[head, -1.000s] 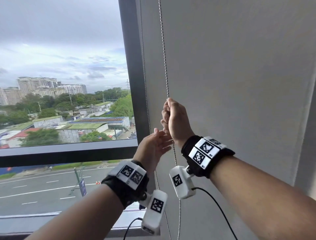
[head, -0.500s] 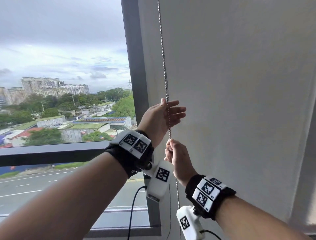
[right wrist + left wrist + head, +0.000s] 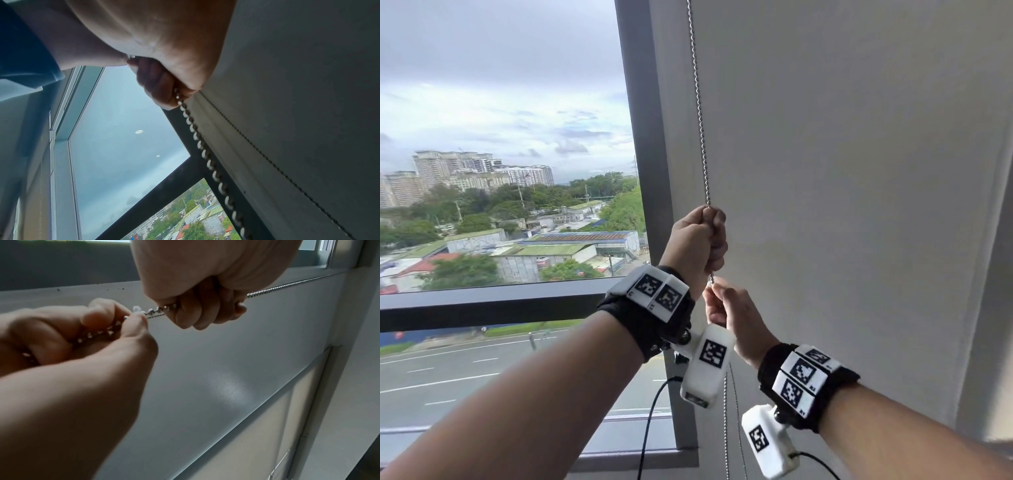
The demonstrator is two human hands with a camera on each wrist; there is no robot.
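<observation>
A metal bead chain (image 3: 700, 120) hangs straight down in front of a lowered pale roller blind (image 3: 842, 171). My left hand (image 3: 702, 236) is a fist wrapped round the chain. Just below it my right hand (image 3: 726, 308) pinches the same strand between thumb and fingers. In the left wrist view the left hand (image 3: 201, 305) grips the chain (image 3: 277, 287), and the right hand (image 3: 115, 321) pinches it beside a small white connector (image 3: 136, 311). In the right wrist view the right hand (image 3: 162, 81) holds the chain (image 3: 205, 154).
A dark window post (image 3: 650, 171) stands just left of the chain, with a horizontal bar (image 3: 482, 301) crossing the glass. A second, thinner strand (image 3: 738, 428) hangs below my hands against the blind. A wall edge (image 3: 989, 308) lies to the right.
My right hand has drawn the chain down from about chest height. My left hand rose from below it, reached round the chain with fingers spread, and now grips it above the right hand.
</observation>
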